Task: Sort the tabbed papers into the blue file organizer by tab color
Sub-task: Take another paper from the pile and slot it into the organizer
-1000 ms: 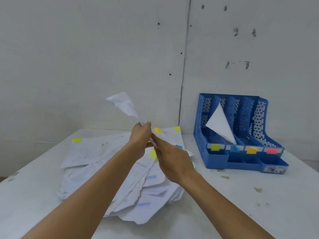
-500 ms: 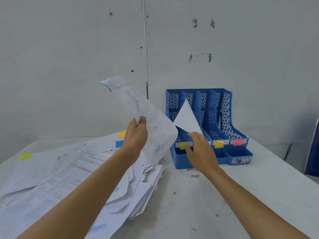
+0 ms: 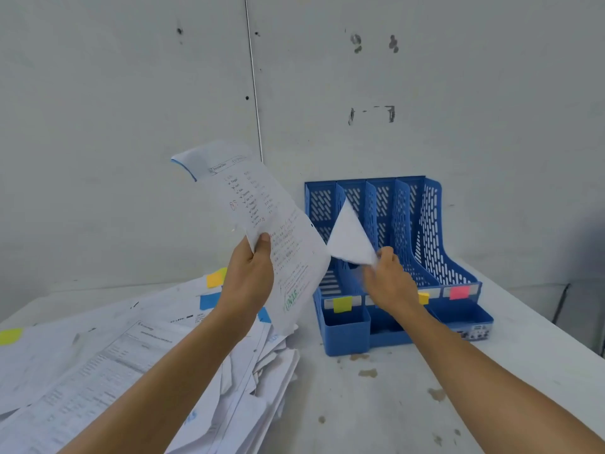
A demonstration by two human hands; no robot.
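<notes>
A pile [image 3: 131, 371] of printed papers is lying spread over the left part of the white surface [image 3: 393, 404]. A yellow tab [image 3: 9, 335] is sticking out at its far left edge, and an orange tab [image 3: 216, 278] and a blue tab [image 3: 209, 301] are showing at its back, just beside the left wrist. The left hand [image 3: 250, 280] is gripping a printed sheet [image 3: 262, 217] by its lower edge, thumb on the front and fingers behind, and is holding it up in the air between the pile and the organizer [image 3: 425, 231]. The sheet is curling over at the top, where a blue strip is showing along the bent corner (the print is too small to read, apart from green lettering low down). The right hand [image 3: 389, 283] is reaching to the organizer and pinching the lower corner of a blank white paper [image 3: 348, 237] that is leaning inside the organizer's left half; which slot it is standing in I cannot tell, and the fingers are blurred. The organizer is standing upright near the wall [image 3: 131, 93], with a yellow label [image 3: 342, 304], an orange label [image 3: 424, 298] partly hidden behind the right wrist, and a pink label [image 3: 459, 292] along its front rail.
</notes>
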